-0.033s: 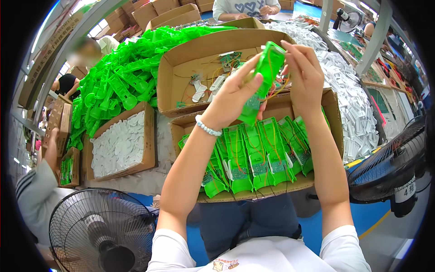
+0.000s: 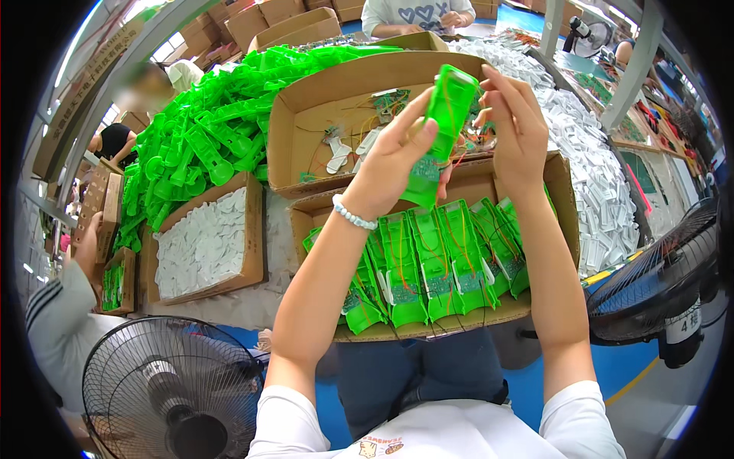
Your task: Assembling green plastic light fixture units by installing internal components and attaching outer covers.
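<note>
L hand: light-beaded bracelet [image 2: 355, 214] at wrist; hand [image 2: 401, 161] grasping the shell, thumb across its near face, upper ctr of frame.
Held shell: bright green, long, trough-shaped plastic shell [image 2: 453, 107] w/ thin wires & a small green circuit board [image 2: 427, 170] at lower end; tilted, top leaning R, above the boundary btwn two ctr boxes.
R hand: hand [image 2: 520, 130] just R of shell, fingers loosely bent; can't tell if it's touching shell or pinching a wire.
Near box: open brown cardboard box [image 2: 563, 203], ctr, below hands; row of wired green plastic shells [image 2: 432, 252] inside, side by side.
Far box: open brown cardboard box [image 2: 306, 99] behind; loose boards, wires, white plastic pieces [image 2: 337, 155] in it.
Green heap: big pile of bright green plastic parts [image 2: 210, 134], upper L.
White parts: small brown carton [image 2: 254, 237] full of them, mid L, on grey tabletop [image 2: 280, 249]; larger white heap [image 2: 589, 172], R.
Fans: black caged fan [image 2: 164, 390] lower L; another black fan [image 2: 657, 268] at R.
Co-worker: person in printed light top [image 2: 413, 14], top ctr.
</note>
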Tool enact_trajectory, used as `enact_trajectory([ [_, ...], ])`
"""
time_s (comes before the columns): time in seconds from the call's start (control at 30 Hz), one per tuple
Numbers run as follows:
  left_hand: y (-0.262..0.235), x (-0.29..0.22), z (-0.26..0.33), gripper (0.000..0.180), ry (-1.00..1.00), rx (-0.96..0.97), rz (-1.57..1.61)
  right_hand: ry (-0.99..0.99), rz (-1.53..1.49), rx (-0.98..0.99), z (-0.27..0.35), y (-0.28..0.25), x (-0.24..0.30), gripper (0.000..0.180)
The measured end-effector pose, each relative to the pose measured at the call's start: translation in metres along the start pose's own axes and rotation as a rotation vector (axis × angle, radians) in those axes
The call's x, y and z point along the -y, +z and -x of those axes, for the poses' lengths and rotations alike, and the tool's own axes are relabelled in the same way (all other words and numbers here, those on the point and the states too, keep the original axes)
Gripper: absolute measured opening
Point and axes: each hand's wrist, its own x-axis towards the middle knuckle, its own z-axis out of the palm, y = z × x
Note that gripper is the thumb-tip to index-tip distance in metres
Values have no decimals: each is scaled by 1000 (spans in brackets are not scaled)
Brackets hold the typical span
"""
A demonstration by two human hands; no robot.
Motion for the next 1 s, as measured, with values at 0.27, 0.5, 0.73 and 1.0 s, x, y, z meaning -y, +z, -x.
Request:
enact_trajectory([
  [0.27,4,-3,6,43,-84,209,214,-67,-28,4,2,-1,-3,14],
  [0.5,22,-1,7,40,-43,102,192,-3,249,50,6,-5,-4,11],
  [0.73,8,2,1,34,-21,-79,-17,483,-369,213,12,16,5,17],
  [1.0,-4,10,-1,26,47,-234,-202,683,-910,314,8,17,22,25],
])
